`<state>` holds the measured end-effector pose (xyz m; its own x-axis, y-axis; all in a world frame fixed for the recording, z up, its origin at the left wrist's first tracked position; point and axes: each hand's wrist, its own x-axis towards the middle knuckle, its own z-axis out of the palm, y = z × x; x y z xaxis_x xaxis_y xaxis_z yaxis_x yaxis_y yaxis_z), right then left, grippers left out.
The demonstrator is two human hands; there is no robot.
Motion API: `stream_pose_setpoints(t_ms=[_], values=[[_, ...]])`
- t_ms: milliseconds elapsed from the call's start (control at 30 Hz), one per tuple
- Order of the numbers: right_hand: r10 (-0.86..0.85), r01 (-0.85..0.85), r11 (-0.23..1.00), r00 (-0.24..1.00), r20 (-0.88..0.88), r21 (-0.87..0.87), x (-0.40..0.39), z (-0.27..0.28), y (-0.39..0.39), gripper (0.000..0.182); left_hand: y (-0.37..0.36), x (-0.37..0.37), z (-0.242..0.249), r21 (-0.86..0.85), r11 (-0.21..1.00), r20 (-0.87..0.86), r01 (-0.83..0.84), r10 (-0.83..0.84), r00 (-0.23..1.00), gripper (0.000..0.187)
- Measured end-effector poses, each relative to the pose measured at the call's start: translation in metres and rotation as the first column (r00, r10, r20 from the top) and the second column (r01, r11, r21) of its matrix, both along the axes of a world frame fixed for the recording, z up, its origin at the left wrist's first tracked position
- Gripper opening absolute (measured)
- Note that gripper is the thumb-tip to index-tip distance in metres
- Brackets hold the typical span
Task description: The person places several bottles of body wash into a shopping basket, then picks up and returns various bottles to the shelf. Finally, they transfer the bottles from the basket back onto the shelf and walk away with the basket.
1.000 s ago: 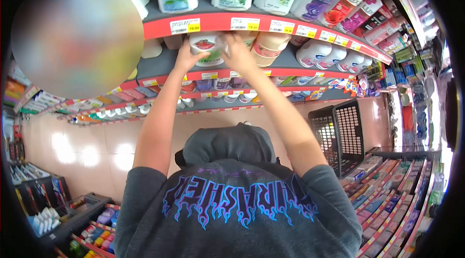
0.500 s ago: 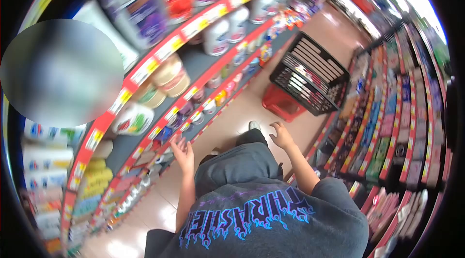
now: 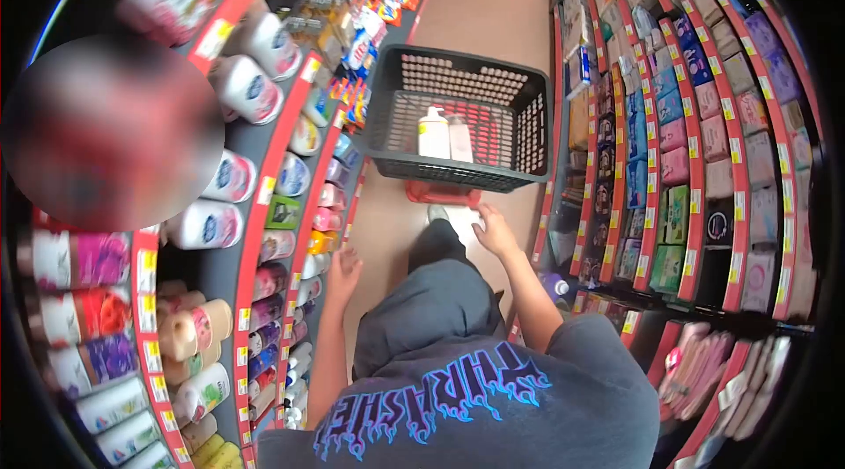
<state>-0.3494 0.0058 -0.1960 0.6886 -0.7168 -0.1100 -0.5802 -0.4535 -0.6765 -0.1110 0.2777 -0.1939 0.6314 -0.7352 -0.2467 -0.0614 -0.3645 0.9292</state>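
A black shopping basket (image 3: pixel 524 172) with slotted walls stands ahead of me in the aisle, on a red base (image 3: pixel 444 195). Inside it are a white pump bottle (image 3: pixel 433 136) and a paler pink-white bottle (image 3: pixel 460 142). My right hand (image 3: pixel 495 230) is in front of the basket, fingers loosely bent and apart, fingertips close to the right end of the red base. Beside the left shelves hangs my left hand (image 3: pixel 344 272), fingers loosely curled and apart, with nothing in it.
Shelves on the left hold white bottles (image 3: pixel 249 91), beige bottles (image 3: pixel 195 328) and colourful packs. Red-edged shelves on the right carry soft packets (image 3: pixel 673 165). A purple bottle with a white cap (image 3: pixel 554 284) sits low at right. A blurred disc covers the far left.
My view has turned right, so the basket now stands straight ahead and its bottles show clearly. My right hand is now closer to the red base.
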Motion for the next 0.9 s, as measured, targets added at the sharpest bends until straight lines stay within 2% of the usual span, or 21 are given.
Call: stream_pose_setpoints(t_ms=[33,167,233,333,433,500,533,567,667,733,767,833,867,900], values=[[0.001,-0.001,1.0,1.0,0.02,0.01,0.004,-0.003,-0.025,0.033,-0.032,-0.001,-0.002,-0.049,0.999,-0.04,-0.02,0.018,0.999,0.041],[0.043,-0.041,0.998,0.998,0.047,-0.056,0.025,-0.012,-0.111,0.028,-0.157,-0.003,0.011,-0.015,0.999,-0.151,0.031,-0.033,0.988,0.041],[0.05,-0.049,0.999,0.998,0.032,-0.008,0.038,-0.01,-0.144,0.025,-0.206,-0.011,0.005,-0.016,1.0,-0.216,0.008,-0.011,0.976,0.041],[0.106,-0.103,0.994,0.99,-0.091,0.039,0.061,-0.018,-0.185,0.026,-0.256,-0.021,-0.01,0.079,0.995,-0.139,0.06,-0.048,0.989,0.039],[0.174,-0.139,0.979,0.949,-0.263,0.146,0.084,-0.046,-0.212,0.031,-0.282,-0.027,-0.017,0.035,0.997,-0.072,0.074,-0.071,0.995,0.032],[0.183,-0.143,0.975,0.951,-0.248,0.171,0.098,-0.076,-0.219,0.033,-0.294,-0.022,-0.018,0.004,0.997,-0.042,0.071,-0.071,0.997,0.026],[0.187,-0.146,0.973,0.953,-0.24,0.18,0.105,-0.094,-0.223,0.034,-0.302,-0.017,-0.02,-0.002,0.999,-0.093,0.035,-0.035,0.995,0.026],[0.118,-0.056,0.957,0.972,-0.204,0.285,0.108,-0.142,-0.22,0.04,-0.308,-0.01,-0.024,-0.005,1.0,-0.145,-0.001,0.001,0.989,0.025],[0.058,0.104,0.88,0.945,-0.322,0.464,0.138,-0.163,-0.218,0.047,-0.338,0.015,-0.06,0.02,0.99,-0.324,-0.139,0.138,0.936,0.025],[-0.013,0.16,0.904,0.937,-0.35,0.396,0.15,-0.174,-0.213,0.051,-0.36,0.035,-0.106,0.051,0.983,-0.35,-0.178,0.184,0.919,0.033],[-0.044,0.184,0.915,0.931,-0.363,0.36,0.154,-0.18,-0.211,0.053,-0.372,0.044,-0.12,0.223,0.971,-0.32,-0.086,0.156,0.934,0.038],[-0.255,0.326,0.929,0.906,-0.339,0.174,0.157,-0.19,-0.207,0.067,-0.4,0.06,-0.15,0.531,0.843,-0.277,0.084,0.079,0.958,0.049],[-0.352,0.394,0.916,0.883,-0.31,0.082,0.158,-0.195,-0.207,0.075,-0.41,0.066,-0.163,0.549,0.827,-0.151,0.121,-0.044,0.987,0.056],[-0.343,0.416,0.884,0.887,-0.309,0.212,0.152,-0.211,-0.211,0.09,-0.418,0.07,-0.18,0.572,0.806,-0.026,0.153,-0.168,0.985,0.063]])
